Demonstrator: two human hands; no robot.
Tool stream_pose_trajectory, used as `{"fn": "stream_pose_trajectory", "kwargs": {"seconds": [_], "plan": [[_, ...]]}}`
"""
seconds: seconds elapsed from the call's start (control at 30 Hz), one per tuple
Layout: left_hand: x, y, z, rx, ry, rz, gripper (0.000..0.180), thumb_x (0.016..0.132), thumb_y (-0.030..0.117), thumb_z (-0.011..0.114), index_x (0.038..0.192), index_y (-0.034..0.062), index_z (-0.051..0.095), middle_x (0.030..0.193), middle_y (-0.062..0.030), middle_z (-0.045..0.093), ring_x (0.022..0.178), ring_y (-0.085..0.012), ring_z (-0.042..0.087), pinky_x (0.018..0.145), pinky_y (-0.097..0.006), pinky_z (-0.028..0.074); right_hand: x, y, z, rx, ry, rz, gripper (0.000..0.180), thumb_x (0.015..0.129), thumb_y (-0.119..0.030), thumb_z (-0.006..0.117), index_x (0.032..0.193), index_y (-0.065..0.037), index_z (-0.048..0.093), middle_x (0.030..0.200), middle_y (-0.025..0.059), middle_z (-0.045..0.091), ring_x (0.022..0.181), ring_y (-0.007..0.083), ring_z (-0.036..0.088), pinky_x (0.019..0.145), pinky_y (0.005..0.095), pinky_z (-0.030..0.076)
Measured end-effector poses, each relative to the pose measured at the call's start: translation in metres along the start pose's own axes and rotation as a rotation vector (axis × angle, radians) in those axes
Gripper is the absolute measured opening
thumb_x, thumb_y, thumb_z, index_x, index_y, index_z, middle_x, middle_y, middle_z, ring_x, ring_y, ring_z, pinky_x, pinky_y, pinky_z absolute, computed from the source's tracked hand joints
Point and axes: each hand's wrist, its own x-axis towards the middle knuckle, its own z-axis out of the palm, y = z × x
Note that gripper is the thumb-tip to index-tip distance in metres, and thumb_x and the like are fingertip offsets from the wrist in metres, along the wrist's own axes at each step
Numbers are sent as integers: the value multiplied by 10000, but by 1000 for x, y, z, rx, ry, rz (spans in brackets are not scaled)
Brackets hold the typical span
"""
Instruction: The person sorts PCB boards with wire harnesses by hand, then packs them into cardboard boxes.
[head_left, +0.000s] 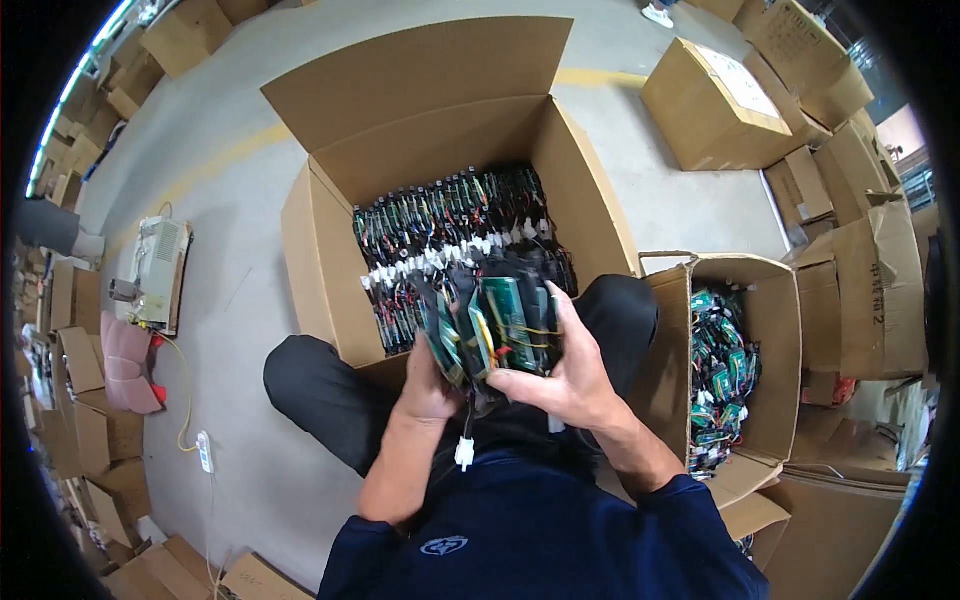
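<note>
Between my two hands, above my lap, is a bundle of green circuit boards (508,312) with black wrapping, thin wires and a white connector (465,453) dangling below. My left hand (432,382) presses against its left side, fingers mostly hidden behind it. My right hand (568,375) grips the right side, thumb across the front. Just beyond stands a large open cardboard box (585,190). Rows of similar boards (450,215) with wires and white plugs are packed upright inside it. The bundle hides part of the near rows.
At my right, a second open box (770,400) holds loose, jumbled circuit boards (722,375). A closed carton (710,110) stands farther off. On the left floor are a beige machine (158,265), a pink cushion (130,365) and a power strip (205,452) with its cord. Stacked cartons line both sides.
</note>
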Motion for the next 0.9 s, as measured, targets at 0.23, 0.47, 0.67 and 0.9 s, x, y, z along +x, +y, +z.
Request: {"fn": "stream_pose_trajectory", "kwargs": {"seconds": [0.23, 0.47, 0.67, 0.9], "plan": [[17, -7, 0, -225, -65, 31, 836, 1014, 654, 442, 1554, 18, 377, 1519, -161, 509, 1379, -294, 513, 1168, -479, 405, 14, 25, 7, -617, 68, -199, 1106, 741, -554, 853, 1496, 89, 365, 1428, 262, 524, 1322, 375, 539, 1117, 430, 428], [-8, -20, -49, -614, 153, -163, 479, 949, 436, 701, 1279, 91, 659, 1197, -91, 726, 1074, -271, 690, 951, -469, 567, 15, 30, 42, -673, 243, -257, 594, 866, -131, 679, 1410, 46, 521, 1443, 241, 534, 1362, 403, 497, 1175, 456, 364], [-5, -20, -19, -510, -35, -12, 516, 969, 428, 698, 1324, 58, 639, 1270, -84, 709, 1108, -209, 687, 970, -398, 558, -4, 54, 31, -171, 294, -56, 548, 1022, -195, 554, 1473, 88, 424, 1433, 195, 539, 1330, 292, 509, 1158, 405, 358], [-17, 16, 8, -111, -210, 102, 712, 975, 344, 703, 1527, 16, 394, 1418, -98, 565, 1258, -210, 577, 1098, -374, 458, -8, -2, 42, -204, 75, -134, 647, 953, -159, 593, 1510, 65, 353, 1420, 184, 536, 1296, 264, 527, 1123, 399, 397]]}}
